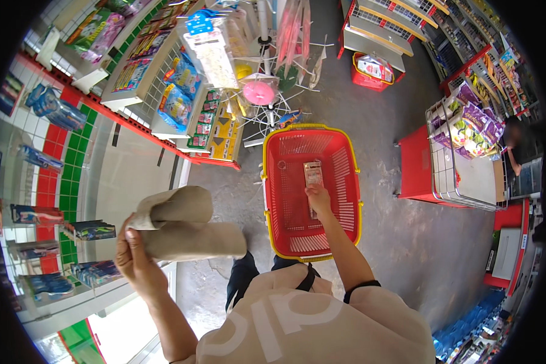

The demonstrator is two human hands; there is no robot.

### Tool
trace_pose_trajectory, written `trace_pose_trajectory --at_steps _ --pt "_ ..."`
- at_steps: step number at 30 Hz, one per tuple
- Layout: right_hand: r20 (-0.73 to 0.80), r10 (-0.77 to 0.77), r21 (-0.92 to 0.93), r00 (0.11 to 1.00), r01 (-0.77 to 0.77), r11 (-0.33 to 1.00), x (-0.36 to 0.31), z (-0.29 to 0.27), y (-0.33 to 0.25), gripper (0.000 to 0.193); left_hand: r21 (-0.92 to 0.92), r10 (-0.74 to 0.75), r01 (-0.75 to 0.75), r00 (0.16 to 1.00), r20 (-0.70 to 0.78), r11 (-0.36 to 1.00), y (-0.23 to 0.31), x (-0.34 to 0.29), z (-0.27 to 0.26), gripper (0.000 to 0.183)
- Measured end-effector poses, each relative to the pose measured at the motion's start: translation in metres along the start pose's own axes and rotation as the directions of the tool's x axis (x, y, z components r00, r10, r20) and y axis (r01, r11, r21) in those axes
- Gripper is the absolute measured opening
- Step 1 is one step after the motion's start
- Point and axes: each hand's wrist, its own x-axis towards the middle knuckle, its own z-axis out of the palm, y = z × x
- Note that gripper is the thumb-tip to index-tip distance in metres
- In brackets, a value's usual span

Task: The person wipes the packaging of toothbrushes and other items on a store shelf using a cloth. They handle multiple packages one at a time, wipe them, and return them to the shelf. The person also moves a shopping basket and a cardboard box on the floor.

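A folded, beige-grey piece of cloth [191,239] is held up at the left, bent over into two soft lobes. My left hand [136,255] grips its left end, thumb on the near side. In front of me stands a red plastic shopping basket [275,206] with a yellow rim and handles. Inside it is a long, flat, pale package [313,171]. My right hand [318,199] reaches down into the basket with curled fingers, closed over the middle of that package. The fingertips are partly hidden by the hand itself.
Beyond the basket is a white wire display rack [270,112] with hanging packets. Store shelves [142,79] line the left. A second red basket [372,73] sits on the floor ahead. At the right stands a wire-topped bin [461,176] holding purple packets, near another person [514,145].
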Motion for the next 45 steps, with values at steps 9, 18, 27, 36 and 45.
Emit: trace_pose_trajectory --at_steps 9,18,27,36,45 --pt "-0.202 0.074 -0.413 0.977 -0.154 0.898 0.032 0.037 0.072 0.074 -0.210 -0.341 0.388 0.912 0.229 0.897 -0.013 -0.017 0.063 0.041" --pt "-0.147 0.101 -0.634 0.984 -0.172 0.754 0.015 0.026 0.057 0.085 -0.271 -0.478 0.571 0.810 0.340 0.775 -0.023 -0.037 0.067 0.035" --pt "0.487 0.235 0.536 0.841 -0.501 0.680 -0.040 -0.029 -0.020 0.063 -0.369 -0.411 0.674 0.706 0.577 0.640 -0.027 -0.050 0.071 0.038" --pt "0.312 -0.481 0.733 0.819 0.114 0.671 -0.159 -0.104 -0.160 0.073 -0.344 -0.258 0.821 0.491 0.832 0.455 -0.015 -0.066 0.112 0.056" --pt "0.163 -0.678 0.527 0.716 0.518 0.674 -0.206 -0.118 -0.202 0.078 -0.398 -0.013 0.572 0.582 0.813 0.717 -0.005 -0.107 0.139 0.066"
